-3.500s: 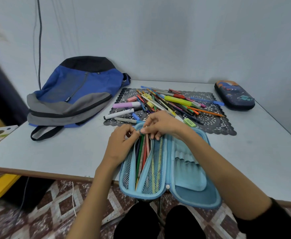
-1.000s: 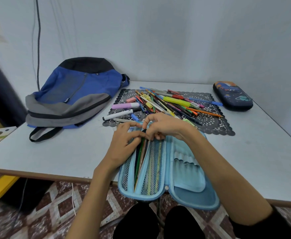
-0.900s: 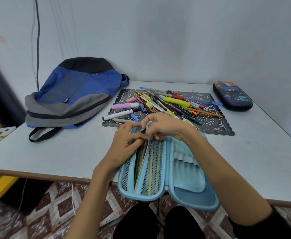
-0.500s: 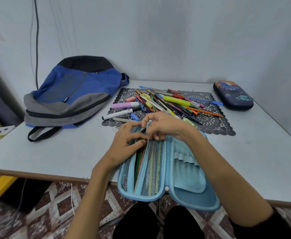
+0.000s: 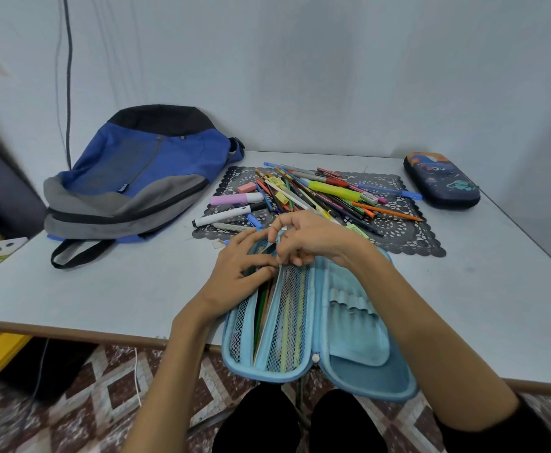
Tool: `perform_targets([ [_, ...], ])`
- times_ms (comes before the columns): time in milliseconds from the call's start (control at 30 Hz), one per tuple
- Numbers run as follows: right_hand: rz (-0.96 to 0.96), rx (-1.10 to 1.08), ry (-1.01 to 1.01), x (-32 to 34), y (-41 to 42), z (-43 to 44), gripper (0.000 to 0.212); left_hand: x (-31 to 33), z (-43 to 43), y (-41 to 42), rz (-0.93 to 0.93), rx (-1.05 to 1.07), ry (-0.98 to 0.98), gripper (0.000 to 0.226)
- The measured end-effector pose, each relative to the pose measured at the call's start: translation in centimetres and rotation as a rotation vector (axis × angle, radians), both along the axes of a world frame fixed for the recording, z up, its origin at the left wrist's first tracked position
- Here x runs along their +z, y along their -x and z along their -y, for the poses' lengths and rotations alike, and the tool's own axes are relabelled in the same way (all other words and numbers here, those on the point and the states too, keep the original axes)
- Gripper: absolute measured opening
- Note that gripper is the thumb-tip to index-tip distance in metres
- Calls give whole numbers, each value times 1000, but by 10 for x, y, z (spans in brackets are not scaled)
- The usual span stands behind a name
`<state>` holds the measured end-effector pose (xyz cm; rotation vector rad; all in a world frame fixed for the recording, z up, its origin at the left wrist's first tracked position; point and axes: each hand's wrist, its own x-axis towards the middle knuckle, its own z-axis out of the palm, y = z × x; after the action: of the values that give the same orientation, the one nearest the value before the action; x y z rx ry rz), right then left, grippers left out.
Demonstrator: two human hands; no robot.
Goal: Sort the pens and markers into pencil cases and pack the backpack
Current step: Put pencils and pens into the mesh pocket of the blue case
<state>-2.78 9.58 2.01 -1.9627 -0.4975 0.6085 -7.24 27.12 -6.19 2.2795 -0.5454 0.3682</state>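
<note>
Lower centre — light-blue mesh flap (image 5: 292, 305) is being pinched clear by right hand (image 5: 313, 240), coloured pencils (image 5: 262, 299) are being pressed flat by open-fingered left hand (image 5: 238, 273).

Wears a plain black sleeve (image 5: 496, 429) on the right arm, ending near the elbow, with the forearm bare from there to the right grip (image 5: 313, 238). Shows the left forearm bare from the view's lower edge up to the left grip (image 5: 238, 273). Wears plain black trousers (image 5: 257, 423) over both legs, seen only at the bottom edge.
</note>
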Motion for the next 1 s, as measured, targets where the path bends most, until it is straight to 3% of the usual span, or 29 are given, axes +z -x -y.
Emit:
perform_targets([
  [133,-17,6,4,0,0,1,24,0,0,1,15,-5,10,33],
  [333,-66,38,8,-3,-3,3,26,3,-1,5,49,32,181,22],
  [567,-58,86,144,11,-7,12,20,3,1,8,82,141,270,19],
  [700,238,-349,127,3,-40,29,9,1,0,8,44,166,284,19],
  [767,467,-537,325,-9,-57,39,16,1,-1,8,44,162,281,19],
  [833,543,-607,502,-20,-66,47,20,2,-1,8,48,156,277,21],
  [1000,575,-635,580,-33,-70,51,17,5,0,9,49,156,279,19],
])
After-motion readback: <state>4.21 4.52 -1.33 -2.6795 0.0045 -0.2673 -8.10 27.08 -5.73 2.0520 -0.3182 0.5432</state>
